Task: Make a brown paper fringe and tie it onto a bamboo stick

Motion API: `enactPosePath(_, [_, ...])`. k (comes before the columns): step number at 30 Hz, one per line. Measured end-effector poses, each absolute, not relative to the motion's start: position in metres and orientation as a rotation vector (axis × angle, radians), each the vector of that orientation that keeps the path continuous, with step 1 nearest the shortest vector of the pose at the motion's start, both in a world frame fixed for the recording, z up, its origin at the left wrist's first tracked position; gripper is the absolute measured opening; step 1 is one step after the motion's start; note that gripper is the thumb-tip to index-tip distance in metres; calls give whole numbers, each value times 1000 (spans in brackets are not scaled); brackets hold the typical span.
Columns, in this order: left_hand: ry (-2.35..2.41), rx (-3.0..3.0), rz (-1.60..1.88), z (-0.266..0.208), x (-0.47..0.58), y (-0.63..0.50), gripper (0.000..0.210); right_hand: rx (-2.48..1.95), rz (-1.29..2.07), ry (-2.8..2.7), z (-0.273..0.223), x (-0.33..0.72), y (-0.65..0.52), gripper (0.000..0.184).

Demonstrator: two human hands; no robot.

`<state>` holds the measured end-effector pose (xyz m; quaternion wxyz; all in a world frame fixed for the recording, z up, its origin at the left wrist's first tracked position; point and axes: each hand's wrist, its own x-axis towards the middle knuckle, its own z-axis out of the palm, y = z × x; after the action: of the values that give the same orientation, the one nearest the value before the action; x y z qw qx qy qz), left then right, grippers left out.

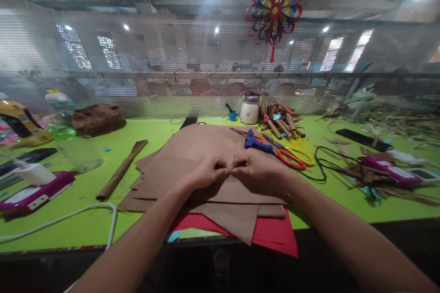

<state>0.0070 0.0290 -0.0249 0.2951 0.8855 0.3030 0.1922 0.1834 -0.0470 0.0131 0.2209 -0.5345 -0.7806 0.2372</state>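
Observation:
My left hand and my right hand meet fingertip to fingertip over a stack of brown paper sheets. Each hand is closed in a pinch, thumb against index finger. Whatever sits between the fingertips is too small to make out. Red paper sticks out from under the brown sheets at the table's front edge. Just beyond my right hand lies a blue glue gun. Scissors with red and yellow handles rest to its right.
A brown paper roll lies on the green table, left of the stack. Purple power strips and cables occupy both sides. At the back stand a white jar and a pile of small brown rolls, before a perforated metal screen.

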Motion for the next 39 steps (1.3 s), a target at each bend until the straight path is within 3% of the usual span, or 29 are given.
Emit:
enactPosePath(14, [846,2434,382,-23,-7,38,19,-1369,578,-2316,-14,216,-16,14])
enactPosePath(31, [915,2372,287,-23,-10,43,19,-1192,898,-2324,-36,236,10,26])
enactPosePath(39, [799,1947,409,-13,-15,38,19,-1126,1023,-1811,-14,241,-1,34])
